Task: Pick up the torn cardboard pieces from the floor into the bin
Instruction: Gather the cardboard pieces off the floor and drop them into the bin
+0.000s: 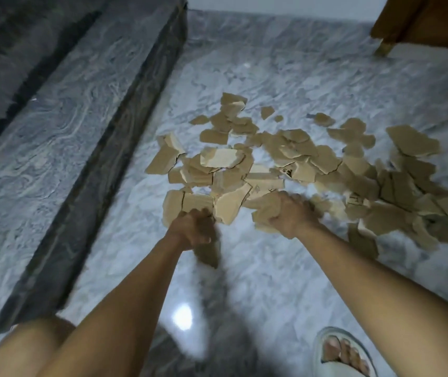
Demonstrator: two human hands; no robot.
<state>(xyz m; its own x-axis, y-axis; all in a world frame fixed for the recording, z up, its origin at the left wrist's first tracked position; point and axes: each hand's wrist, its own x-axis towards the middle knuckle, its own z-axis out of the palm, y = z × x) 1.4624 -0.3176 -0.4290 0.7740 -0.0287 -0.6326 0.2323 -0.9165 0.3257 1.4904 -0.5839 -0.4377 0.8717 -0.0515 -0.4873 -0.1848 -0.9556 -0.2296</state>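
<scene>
- Torn cardboard pieces [293,159]: a loose, overlapping scatter on the marble floor [271,268], spread ahead of you and to your right. The bin is not in view.
- Left hand [192,229]: your fingers are curled round a few pieces at the near left edge of the scatter. One piece hangs below the fist, blurred.
- Right hand [290,213]: closed round a bunch of pieces at the near edge, near the left hand.
- Handling (a judgement): the pieces look light, stiff and flat, with ragged edges. Expect them to slide on the polished floor and to slip out of a loose fistful.
- Where to take hold: gather overlapping pieces into a stack and clamp across the flat faces, thumb above and fingers beneath. Lift a single flat piece by a raised torn edge.
- Surroundings: a sandalled foot [345,352] is at lower right. Wooden furniture [421,20] stands at the far right, well apart from the scatter.
</scene>
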